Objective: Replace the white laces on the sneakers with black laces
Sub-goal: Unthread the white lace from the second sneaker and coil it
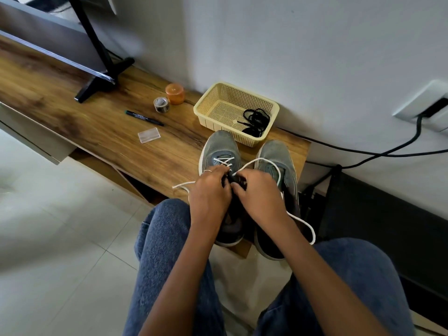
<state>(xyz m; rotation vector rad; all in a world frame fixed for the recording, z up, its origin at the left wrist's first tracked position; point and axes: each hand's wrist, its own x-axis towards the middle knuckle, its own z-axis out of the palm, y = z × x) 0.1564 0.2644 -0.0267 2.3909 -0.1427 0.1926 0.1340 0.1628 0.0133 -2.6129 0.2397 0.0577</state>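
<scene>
Marker [144, 118], tape roll [161, 105], orange jar [175, 93], clear case [148, 135] on wooden shelf [72, 112].

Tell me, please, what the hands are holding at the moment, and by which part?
Both hands, left and right, have fingers curled at the white lace on the left sneaker, near its upper eyelets. The exact pinch points are hidden.

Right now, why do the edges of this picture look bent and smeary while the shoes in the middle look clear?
Head view: a wide-angle lens bows the wooden shelf and the wall, and the floor tiles at the left edge are blurred. The centre is sharper: the sneakers, the white lace and both hands, left hand and right hand. Soft, even light; slight glare on the tiles.
</scene>
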